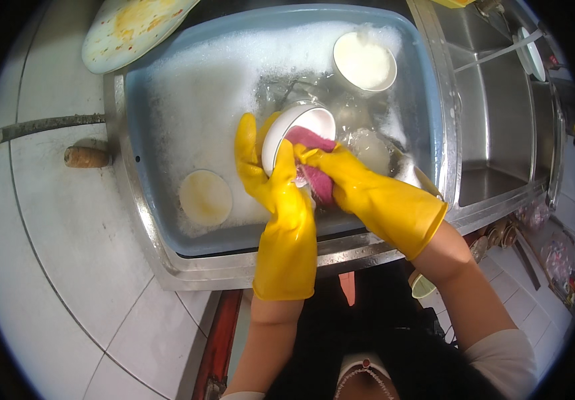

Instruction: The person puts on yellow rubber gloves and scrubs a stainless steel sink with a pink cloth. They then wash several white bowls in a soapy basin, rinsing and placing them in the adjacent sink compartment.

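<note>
Both my hands wear yellow rubber gloves. My left hand (272, 180) grips a white bowl (278, 131) by its side, tilted above the soapy water. With my right hand (350, 172) I press a dark pink cloth (320, 185) into the bowl; part of the cloth hangs below the fingers. Under the bowl sits a large blue plastic basin (160, 230) of sudsy water. A second white bowl (365, 62) full of suds floats at the far right of the basin. Near the left, a round pale dish (205, 198) shows at the surface. Other submerged dishes are blurred by the water.
A stained white plate (127, 30) overhangs the basin's far left corner. Steel sink compartments (497, 125) lie to the right, with white plates (531, 54) at their far edge. A brown stub (86, 157) protrudes beside the tiled surface (62, 200) on the left.
</note>
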`<state>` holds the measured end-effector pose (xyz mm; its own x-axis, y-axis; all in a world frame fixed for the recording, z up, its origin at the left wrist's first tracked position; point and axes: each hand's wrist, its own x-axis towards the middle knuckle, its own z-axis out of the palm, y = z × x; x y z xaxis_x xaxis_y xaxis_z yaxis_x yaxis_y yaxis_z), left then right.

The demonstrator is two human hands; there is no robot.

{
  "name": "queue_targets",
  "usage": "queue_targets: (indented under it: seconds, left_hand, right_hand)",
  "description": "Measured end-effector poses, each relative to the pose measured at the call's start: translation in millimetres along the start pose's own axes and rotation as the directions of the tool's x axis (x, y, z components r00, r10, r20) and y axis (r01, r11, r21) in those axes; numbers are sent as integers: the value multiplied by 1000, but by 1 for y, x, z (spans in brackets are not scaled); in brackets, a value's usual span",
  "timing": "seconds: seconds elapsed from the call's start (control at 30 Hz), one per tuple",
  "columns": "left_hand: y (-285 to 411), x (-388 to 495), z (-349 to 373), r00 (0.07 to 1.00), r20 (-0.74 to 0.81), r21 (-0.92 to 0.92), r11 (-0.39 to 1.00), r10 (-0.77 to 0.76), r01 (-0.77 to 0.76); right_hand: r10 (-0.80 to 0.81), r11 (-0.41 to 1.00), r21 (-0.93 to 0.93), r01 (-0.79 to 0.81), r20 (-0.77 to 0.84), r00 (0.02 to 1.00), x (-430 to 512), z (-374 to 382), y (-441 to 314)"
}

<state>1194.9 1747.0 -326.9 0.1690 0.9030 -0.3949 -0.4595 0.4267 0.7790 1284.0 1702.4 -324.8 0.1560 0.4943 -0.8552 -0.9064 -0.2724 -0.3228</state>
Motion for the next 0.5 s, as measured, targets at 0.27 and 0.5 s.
queue_targets:
  seconds: [0.27, 0.5]
  left_hand:
    - [9, 13, -10, 929, -262, -71, 965, -261, 252]
    - [-22, 19, -25, 971, -201, 158, 974, -131, 164]
  right_hand:
    - [-306, 733, -591, 337, 157, 939, 5, -44, -44]
    - [-422, -122, -986, 118, 159, 893, 1, -34, -71]
